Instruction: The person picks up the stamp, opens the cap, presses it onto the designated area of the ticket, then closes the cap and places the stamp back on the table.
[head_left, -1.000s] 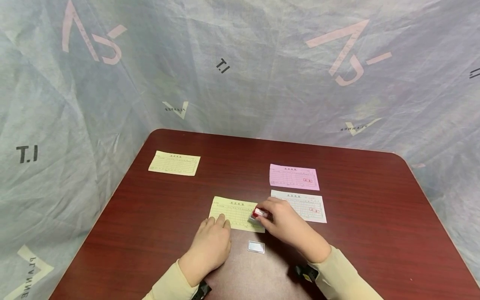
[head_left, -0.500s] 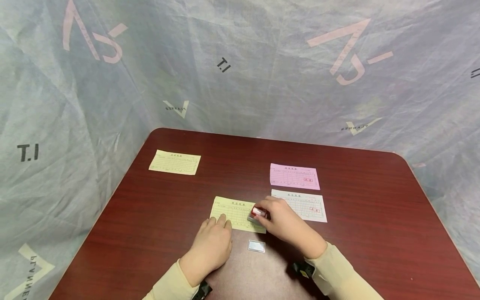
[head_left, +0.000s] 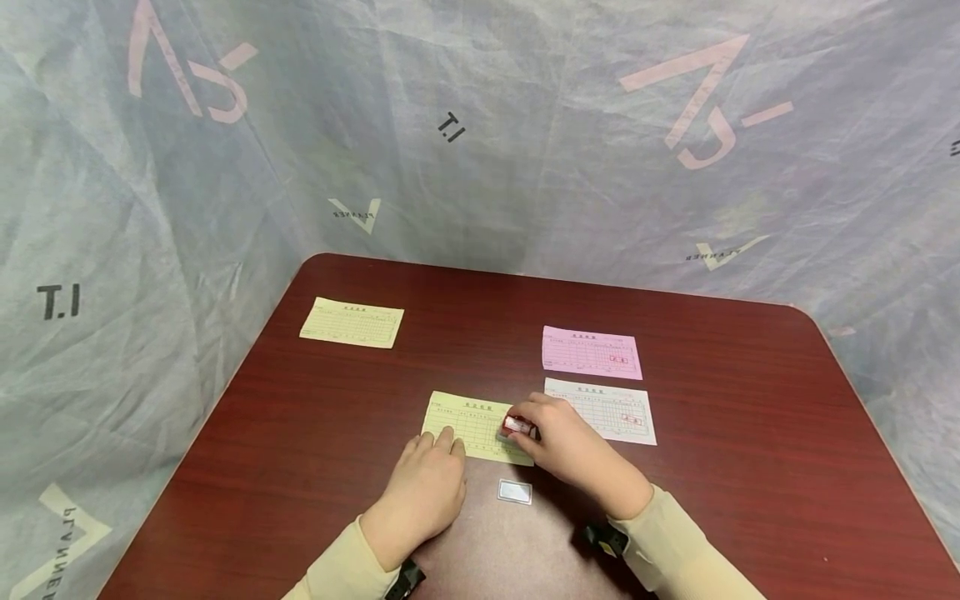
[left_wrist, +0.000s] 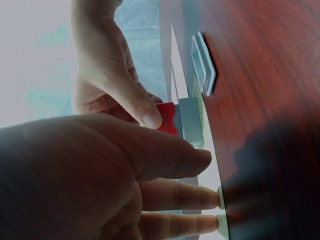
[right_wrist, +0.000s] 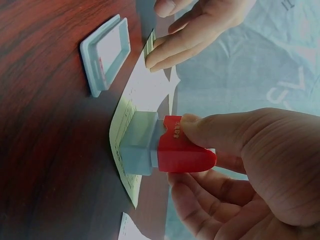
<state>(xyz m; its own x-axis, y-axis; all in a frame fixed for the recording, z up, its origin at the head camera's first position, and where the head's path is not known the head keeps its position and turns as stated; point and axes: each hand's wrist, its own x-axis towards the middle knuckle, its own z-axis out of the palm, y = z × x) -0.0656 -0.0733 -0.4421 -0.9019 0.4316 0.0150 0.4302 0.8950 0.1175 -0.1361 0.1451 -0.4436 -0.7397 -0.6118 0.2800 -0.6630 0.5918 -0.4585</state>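
My right hand point(head_left: 566, 437) pinches the red top of a self-inking stamp point(right_wrist: 185, 145) between thumb and fingers. The stamp's grey base stands on the right part of a yellow form slip point(head_left: 468, 421). On the slip's lower left, the fingertips of my left hand point(head_left: 423, 487) press down with the fingers extended. Just in front of the slip lies the stamp's grey rectangular cap point(head_left: 514, 492), which shows its raised rim in the right wrist view. What lies under the stamp's base is hidden.
A white slip point(head_left: 618, 414) with a red stamped mark lies beside my right hand, partly covered by it. Behind it is a pink slip point(head_left: 591, 353), also marked in red. Another yellow slip point(head_left: 352, 323) lies at the far left of the dark red table point(head_left: 247, 433).
The stamp stays at about the same place on the yellow slip, with its red top tilting slightly in my right hand. My left hand keeps its place; the head view shifts a little.
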